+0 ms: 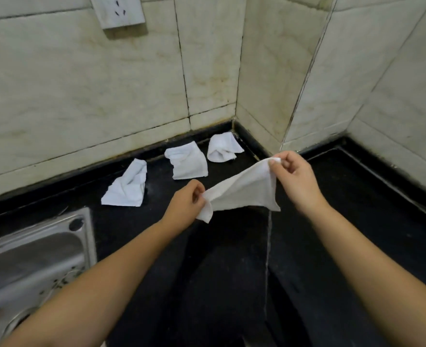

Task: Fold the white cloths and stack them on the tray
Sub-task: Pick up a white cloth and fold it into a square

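Observation:
A white cloth [244, 190] hangs stretched in the air above the black counter [232, 271]. My left hand [185, 205] pinches its lower left corner and my right hand [294, 177] pinches its upper right corner. Three more white cloths lie crumpled near the back wall: one at the left [128, 187], one in the middle [188, 161] and one in the corner [223, 147]. No tray shows in this view.
A steel sink [31, 259] takes up the counter's left front. Tiled walls meet in a corner behind the cloths, with a wall socket [118, 11] at the upper left. A raised black ledge [382, 176] runs along the right wall.

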A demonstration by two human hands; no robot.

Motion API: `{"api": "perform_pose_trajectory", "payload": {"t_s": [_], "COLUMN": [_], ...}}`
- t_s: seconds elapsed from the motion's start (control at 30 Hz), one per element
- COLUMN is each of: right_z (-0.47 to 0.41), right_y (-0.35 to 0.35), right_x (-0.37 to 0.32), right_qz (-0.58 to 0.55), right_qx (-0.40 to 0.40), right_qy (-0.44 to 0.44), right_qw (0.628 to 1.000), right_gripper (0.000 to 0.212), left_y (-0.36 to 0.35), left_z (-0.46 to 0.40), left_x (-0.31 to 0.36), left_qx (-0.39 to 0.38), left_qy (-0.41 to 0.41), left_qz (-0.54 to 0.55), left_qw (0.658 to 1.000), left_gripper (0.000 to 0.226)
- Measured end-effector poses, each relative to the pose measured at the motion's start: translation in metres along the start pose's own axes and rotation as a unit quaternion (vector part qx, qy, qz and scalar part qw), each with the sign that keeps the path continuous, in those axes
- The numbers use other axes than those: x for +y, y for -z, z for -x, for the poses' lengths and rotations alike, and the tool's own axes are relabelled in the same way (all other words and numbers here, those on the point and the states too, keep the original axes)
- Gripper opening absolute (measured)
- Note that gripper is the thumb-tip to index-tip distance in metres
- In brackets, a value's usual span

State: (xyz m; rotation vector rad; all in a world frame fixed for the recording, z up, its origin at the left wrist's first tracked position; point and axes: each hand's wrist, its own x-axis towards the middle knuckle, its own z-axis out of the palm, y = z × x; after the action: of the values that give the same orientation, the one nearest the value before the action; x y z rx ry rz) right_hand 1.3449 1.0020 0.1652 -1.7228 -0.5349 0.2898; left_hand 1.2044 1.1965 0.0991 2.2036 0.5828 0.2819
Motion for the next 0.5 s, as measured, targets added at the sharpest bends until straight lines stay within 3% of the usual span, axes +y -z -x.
{"api": "perform_pose_trajectory", "payload": {"t_s": [0.17,0.27,0.33,0.43,0.5], "right_z": [0.005,0.008,0.009,0.009,0.007], "right_y": [-0.018,-0.028,-0.030,-0.026,-0.021], "right_x": [-0.035,-0.058,-0.069,-0.072,-0.068], "right_qz": [-0.026,-0.043,-0.046,-0.040,-0.028], "right_qx": [-0.017,-0.008,0.010,0.038,0.044], "right_qy": [0.010,0.020,0.022,0.010,-0.005], "right_qw": [0.999,0.999,0.999,0.998,0.999], "right_gripper": [0.013,0.014,0.016,0.017,0.018], "left_y": [0.030,0.039,0.042,0.047,0.048], "left_z": [0.012,0.030,0.043,0.053,0.055], "left_x": [0.023,0.041,0.052,0.058,0.057], "left_qx": [0.020,0.033,-0.015,-0.105,-0.117], "left_qy": [0.099,0.063,0.043,0.025,-0.010], "left_qz": [0.165,0.164,0.172,0.088,-0.010], "left_qw": [0.981,0.984,0.984,0.990,0.993], "left_gripper": [0.029,0.024,0.016,0.049,0.057]}}
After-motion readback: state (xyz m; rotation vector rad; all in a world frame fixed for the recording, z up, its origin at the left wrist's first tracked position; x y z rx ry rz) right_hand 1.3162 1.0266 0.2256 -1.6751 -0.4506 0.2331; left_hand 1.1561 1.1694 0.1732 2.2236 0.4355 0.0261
